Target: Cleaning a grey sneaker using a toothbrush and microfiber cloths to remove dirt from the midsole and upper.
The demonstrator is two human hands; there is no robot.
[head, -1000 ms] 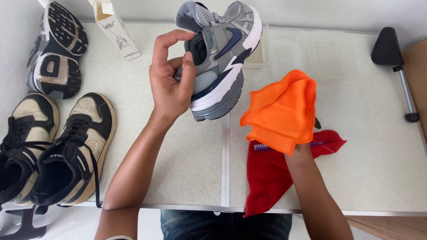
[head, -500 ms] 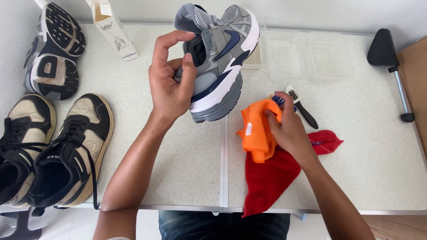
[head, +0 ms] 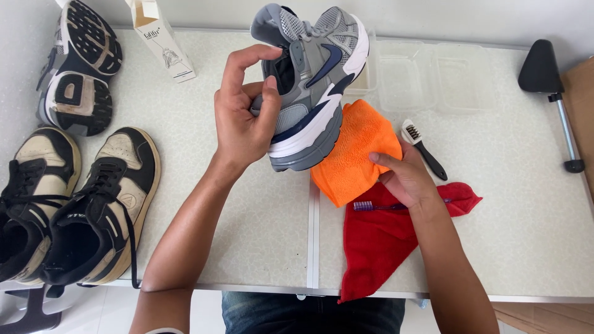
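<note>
Head view: left hand (head: 244, 124) gripping sneaker (head: 312, 80)

Brush (head: 421, 148) crowds right; front table (head: 247, 247) seemingly open.

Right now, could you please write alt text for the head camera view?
The left hand holds up a grey sneaker while the right hand presses an orange cloth against its sole, above a pale table with a red cloth.
</note>
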